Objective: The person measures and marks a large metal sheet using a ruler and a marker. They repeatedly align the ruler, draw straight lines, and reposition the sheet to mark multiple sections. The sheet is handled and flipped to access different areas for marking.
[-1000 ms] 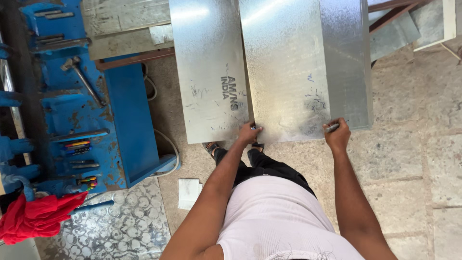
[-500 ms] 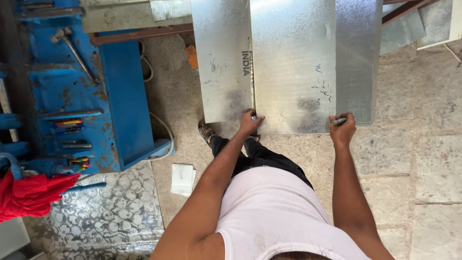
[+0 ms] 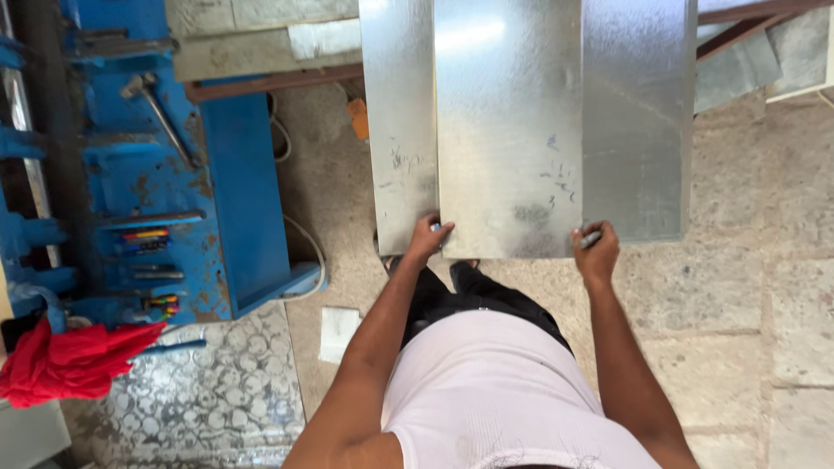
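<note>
The person is gripping the near edge of a shiny galvanized steel sheet [image 3: 508, 130], folded into long panels, and it is stretching straight away from the body with its long axis running forward. The left hand [image 3: 427, 239] is closing on the near edge at the left fold, with a small bluish object under the fingers. The right hand [image 3: 596, 252] is clamping the edge at the right fold while also pinching a small dark marker-like tool [image 3: 591, 238]. Both hands are sitting equally near, one per fold. A blue metal machine [image 3: 156, 174] is standing to the left, with a red cloth [image 3: 69, 360] beside it, over the stone floor [image 3: 764, 304].
</note>
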